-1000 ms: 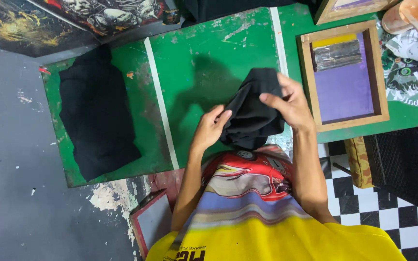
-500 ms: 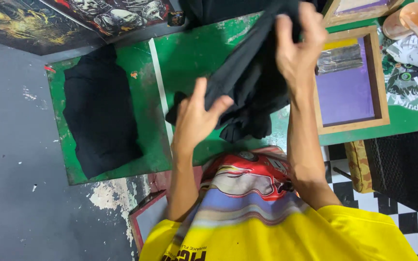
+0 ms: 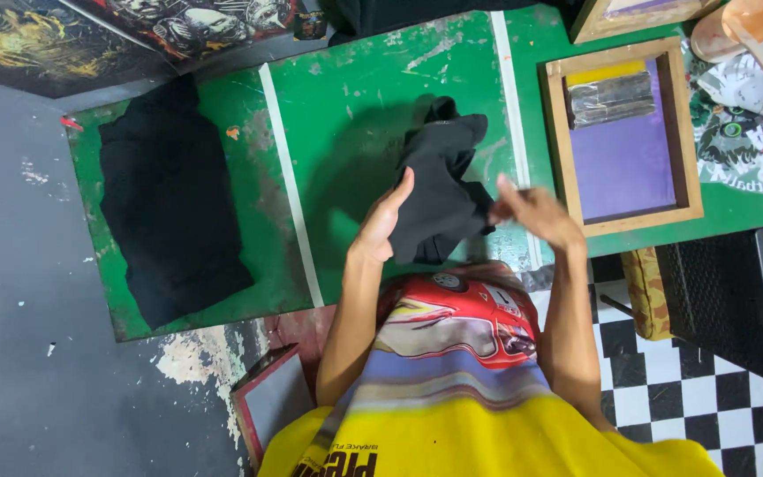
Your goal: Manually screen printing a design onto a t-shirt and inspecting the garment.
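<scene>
Green table [image 3: 355, 106] with white stripes stands on grey floor [image 3: 11, 353] beside checkered tiles [image 3: 699, 397].

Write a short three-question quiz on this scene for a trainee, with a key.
1. True or false: both hands are on the bunched black garment.
2. What lies flat at the left end of the green table? A) a white towel B) a black garment C) a red box
3. What colour is the panel inside the wooden frame?

Key
1. True: left hand and right hand both grip it.
2. B: the flat black garment.
3. Purple.
</scene>
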